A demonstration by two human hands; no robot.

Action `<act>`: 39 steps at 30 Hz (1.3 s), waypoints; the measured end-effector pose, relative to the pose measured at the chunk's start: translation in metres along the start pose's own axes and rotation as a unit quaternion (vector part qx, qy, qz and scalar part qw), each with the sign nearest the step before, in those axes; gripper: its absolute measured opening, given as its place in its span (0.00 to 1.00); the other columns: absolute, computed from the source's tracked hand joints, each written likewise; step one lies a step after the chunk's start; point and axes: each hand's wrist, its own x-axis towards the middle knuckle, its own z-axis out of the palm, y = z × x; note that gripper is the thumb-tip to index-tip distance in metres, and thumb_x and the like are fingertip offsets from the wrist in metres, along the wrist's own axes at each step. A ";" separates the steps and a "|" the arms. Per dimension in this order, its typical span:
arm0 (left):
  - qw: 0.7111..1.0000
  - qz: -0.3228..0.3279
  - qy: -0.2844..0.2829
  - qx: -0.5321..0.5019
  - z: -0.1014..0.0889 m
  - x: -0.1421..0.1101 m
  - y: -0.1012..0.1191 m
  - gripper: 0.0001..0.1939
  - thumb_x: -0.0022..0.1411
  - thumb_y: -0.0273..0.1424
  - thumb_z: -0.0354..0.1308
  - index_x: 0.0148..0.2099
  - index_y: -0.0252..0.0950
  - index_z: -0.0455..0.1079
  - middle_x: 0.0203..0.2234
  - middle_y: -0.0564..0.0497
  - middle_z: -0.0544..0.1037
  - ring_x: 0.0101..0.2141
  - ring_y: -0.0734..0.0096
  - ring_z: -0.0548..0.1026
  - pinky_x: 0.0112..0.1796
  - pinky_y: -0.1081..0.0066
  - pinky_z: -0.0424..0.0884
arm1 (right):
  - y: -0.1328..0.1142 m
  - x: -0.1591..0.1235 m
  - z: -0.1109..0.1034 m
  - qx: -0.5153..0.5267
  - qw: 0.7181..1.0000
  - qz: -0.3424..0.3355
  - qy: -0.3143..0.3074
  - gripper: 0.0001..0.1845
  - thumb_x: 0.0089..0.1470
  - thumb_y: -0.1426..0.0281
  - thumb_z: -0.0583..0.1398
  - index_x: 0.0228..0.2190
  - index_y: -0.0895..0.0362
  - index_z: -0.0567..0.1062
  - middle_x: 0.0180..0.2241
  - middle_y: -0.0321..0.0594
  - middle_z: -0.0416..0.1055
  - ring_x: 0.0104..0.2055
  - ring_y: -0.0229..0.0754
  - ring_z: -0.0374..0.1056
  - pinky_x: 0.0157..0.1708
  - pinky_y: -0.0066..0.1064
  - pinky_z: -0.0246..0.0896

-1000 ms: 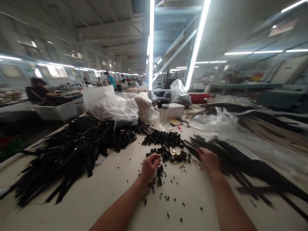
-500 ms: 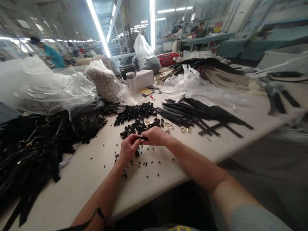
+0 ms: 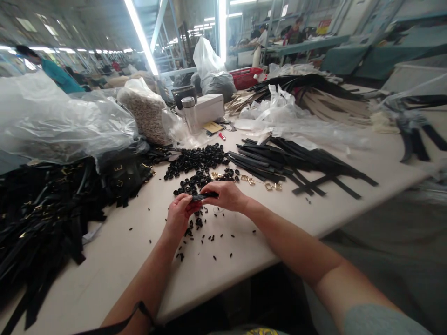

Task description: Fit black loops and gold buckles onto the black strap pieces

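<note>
My left hand (image 3: 179,215) and my right hand (image 3: 226,195) meet over the white table (image 3: 139,260), both closed on a short black strap (image 3: 205,197) held level between them. The strap's right end sits under my right fingers; its left end is pinched by my left thumb and fingers. Just beyond the hands lies a heap of small black loops (image 3: 199,164), with tiny black bits (image 3: 209,239) scattered under my wrists. A few gold buckles (image 3: 271,186) lie to the right of the loops.
A bundle of black straps (image 3: 286,160) lies to the right, a big pile of finished straps (image 3: 52,204) to the left. Plastic bags (image 3: 66,123), a steel flask (image 3: 189,114) and a white box (image 3: 208,108) stand behind. A person in teal (image 3: 56,74) works far left.
One second ago my hands were apart, reaching into the loops and straps. They came together on a black strap, and since half a second ago they have drawn it out slightly longer between them.
</note>
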 end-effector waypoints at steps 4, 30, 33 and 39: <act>1.000 -0.001 -0.013 -0.010 0.000 -0.003 0.002 0.12 0.46 0.33 0.65 0.28 0.35 0.64 0.22 0.52 0.78 0.24 0.71 0.77 0.27 0.75 0.72 | 0.003 0.001 0.012 0.091 0.996 0.017 0.018 0.10 0.51 0.65 0.65 0.36 0.57 0.78 0.34 0.37 0.76 0.34 0.36 0.69 0.34 0.24 0.59; 0.856 0.346 -0.068 0.378 -0.008 0.000 -0.008 0.05 0.58 0.34 0.61 0.36 0.38 0.75 0.34 0.50 0.77 0.36 0.67 0.75 0.41 0.67 0.70 | 0.000 0.001 0.017 -0.098 0.995 -0.012 0.010 0.08 0.55 0.65 0.61 0.29 0.57 0.76 0.30 0.36 0.75 0.29 0.35 0.66 0.27 0.26 0.47; 0.875 0.355 -0.037 0.327 -0.013 0.006 -0.004 0.06 0.59 0.34 0.60 0.34 0.37 0.72 0.35 0.49 0.76 0.37 0.67 0.74 0.43 0.66 0.69 | 0.001 0.001 0.014 -0.093 0.996 -0.010 0.014 0.08 0.54 0.65 0.62 0.28 0.56 0.76 0.29 0.35 0.75 0.29 0.35 0.65 0.27 0.26 0.47; 0.840 0.399 0.228 0.287 -0.052 0.031 0.020 0.31 0.47 0.40 0.69 0.52 0.40 0.65 0.53 0.45 0.67 0.52 0.61 0.67 0.47 0.64 0.67 | 0.004 0.002 0.005 -0.091 0.993 0.000 0.081 0.07 0.53 0.66 0.64 0.27 0.56 0.76 0.28 0.35 0.74 0.30 0.35 0.66 0.29 0.25 0.49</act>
